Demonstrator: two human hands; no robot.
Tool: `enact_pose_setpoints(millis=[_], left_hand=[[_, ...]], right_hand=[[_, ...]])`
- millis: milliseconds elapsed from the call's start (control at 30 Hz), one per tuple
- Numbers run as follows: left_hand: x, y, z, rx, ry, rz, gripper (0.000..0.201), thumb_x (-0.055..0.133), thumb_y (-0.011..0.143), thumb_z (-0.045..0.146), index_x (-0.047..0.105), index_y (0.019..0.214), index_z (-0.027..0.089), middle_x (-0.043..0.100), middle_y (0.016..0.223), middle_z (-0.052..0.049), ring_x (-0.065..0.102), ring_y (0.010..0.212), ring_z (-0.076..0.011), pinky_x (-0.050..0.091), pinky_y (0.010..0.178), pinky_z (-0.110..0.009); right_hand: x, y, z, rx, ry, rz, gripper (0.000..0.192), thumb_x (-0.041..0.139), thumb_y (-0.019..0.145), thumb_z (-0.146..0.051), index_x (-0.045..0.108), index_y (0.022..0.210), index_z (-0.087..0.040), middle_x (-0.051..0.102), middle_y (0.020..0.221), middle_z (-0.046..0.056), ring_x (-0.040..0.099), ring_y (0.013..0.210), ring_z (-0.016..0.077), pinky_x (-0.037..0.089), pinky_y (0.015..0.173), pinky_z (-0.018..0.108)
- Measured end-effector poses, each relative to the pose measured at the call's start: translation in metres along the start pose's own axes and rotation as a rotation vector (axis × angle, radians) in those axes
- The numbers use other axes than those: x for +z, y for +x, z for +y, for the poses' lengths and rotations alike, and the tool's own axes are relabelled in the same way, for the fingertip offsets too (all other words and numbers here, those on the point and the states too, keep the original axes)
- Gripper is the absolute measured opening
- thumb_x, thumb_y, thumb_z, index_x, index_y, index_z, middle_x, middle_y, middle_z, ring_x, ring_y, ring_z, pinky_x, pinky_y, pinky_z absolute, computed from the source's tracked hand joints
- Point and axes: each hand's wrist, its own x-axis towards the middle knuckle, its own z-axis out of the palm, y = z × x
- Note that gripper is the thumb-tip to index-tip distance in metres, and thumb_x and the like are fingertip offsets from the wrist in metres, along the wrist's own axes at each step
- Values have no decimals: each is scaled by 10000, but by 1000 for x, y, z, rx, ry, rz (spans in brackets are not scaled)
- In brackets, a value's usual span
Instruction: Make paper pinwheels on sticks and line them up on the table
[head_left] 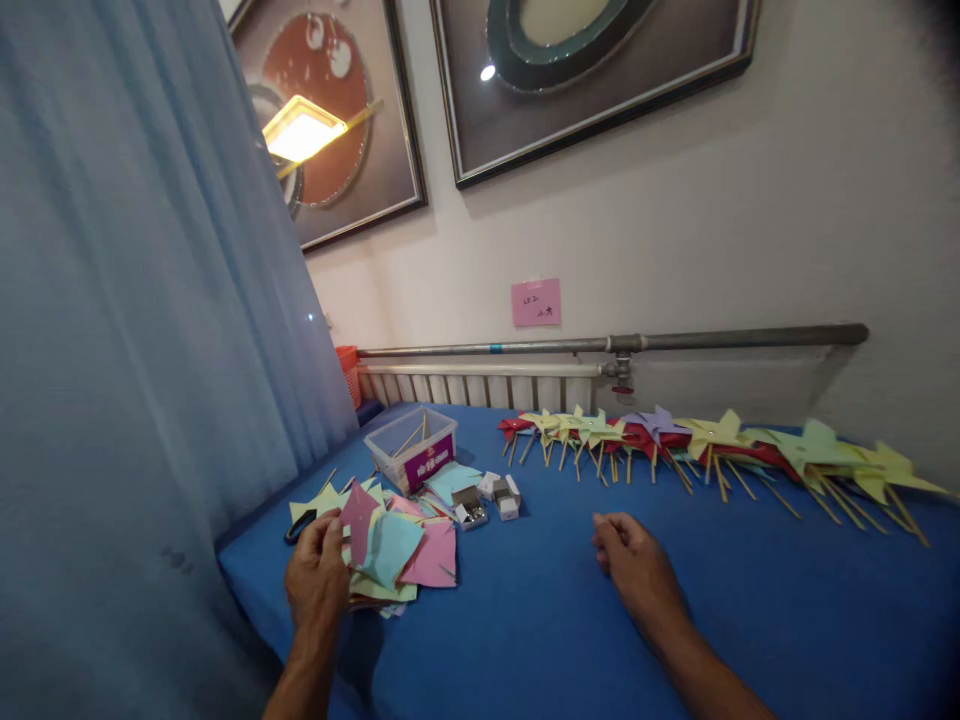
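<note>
My left hand [319,572] is closed at the left of the blue-covered table, its thumb and fingers pinching a dark pink sheet of paper [360,522] that stands tilted over a pile of cut paper. Below it lie a light blue paper square [394,548] and a pink paper square [433,556] with slits at the corners. Black scissors handles [300,527] show just behind my left hand. To the right, my right hand [637,568] hovers with curled fingers; whether something small is in them is hidden. A small open box [471,510] of shiny metal pieces sits between the hands.
A clear plastic tub [390,440] with sticks stands behind the paper pile. Small white boxes [504,494] are beside it. Finished paper pinwheels [656,430] on sticks line the back right. A blue curtain [157,330] hangs at left; a metal pipe [705,340] runs along the wall.
</note>
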Motion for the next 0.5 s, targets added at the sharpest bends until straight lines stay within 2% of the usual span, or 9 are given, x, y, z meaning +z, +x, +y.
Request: enact_pose_setpoints(millis=[100, 167, 233, 300, 367, 433, 500], left_hand=[[6, 3, 6, -18, -110, 38, 295, 596, 857, 439, 747, 967, 210, 776, 988, -58, 695, 987, -256, 522, 896, -359], [13, 5, 10, -125, -308, 31, 231, 645, 835, 404, 720, 901, 196, 753, 849, -33, 697, 835, -217, 539, 791, -324], [22, 6, 18, -264, -595, -7, 159, 677, 812, 334, 686, 840, 178, 720, 753, -6, 671, 701, -168, 537, 693, -276], [32, 2, 31, -358, -869, -122, 101, 699, 793, 254, 676, 821, 160, 724, 758, -7, 672, 687, -146, 548, 673, -249], [45, -6, 48, -417, -1044, -326, 92, 727, 785, 203, 697, 848, 144, 753, 832, -36, 707, 768, -163, 577, 720, -260], [64, -19, 68, -509, -1128, -530, 110, 745, 791, 187, 713, 883, 135, 773, 899, -66, 730, 836, -194, 598, 780, -300], [90, -36, 88, -594, -1172, -691, 119, 753, 798, 192, 716, 896, 134, 780, 926, -76, 738, 847, -207, 601, 821, -333]], right_hand=[[0, -2, -4, 11, 20, -7, 381, 514, 771, -634, 565, 738, -258, 636, 647, 9, 586, 537, 191, 444, 517, 304], [0, -4, -5, 11, 36, -14, 378, 520, 770, -634, 563, 735, -260, 633, 646, 6, 584, 539, 192, 439, 519, 306], [0, -4, -6, 5, 41, -11, 384, 523, 768, -642, 560, 724, -262, 621, 638, 1, 585, 544, 193, 434, 522, 309], [0, -4, -6, -2, 49, -2, 396, 527, 766, -654, 559, 716, -262, 614, 633, -2, 589, 554, 194, 435, 531, 311], [1, -4, -6, -6, 76, 2, 417, 549, 763, -671, 570, 715, -257, 624, 643, 3, 594, 567, 194, 439, 542, 313], [5, -6, -7, -5, 141, -21, 462, 596, 751, -709, 599, 723, -247, 648, 665, 15, 601, 584, 195, 440, 548, 313], [11, -12, -9, 13, 268, -114, 547, 664, 705, -776, 647, 748, -231, 700, 723, 43, 623, 612, 202, 456, 562, 318]])
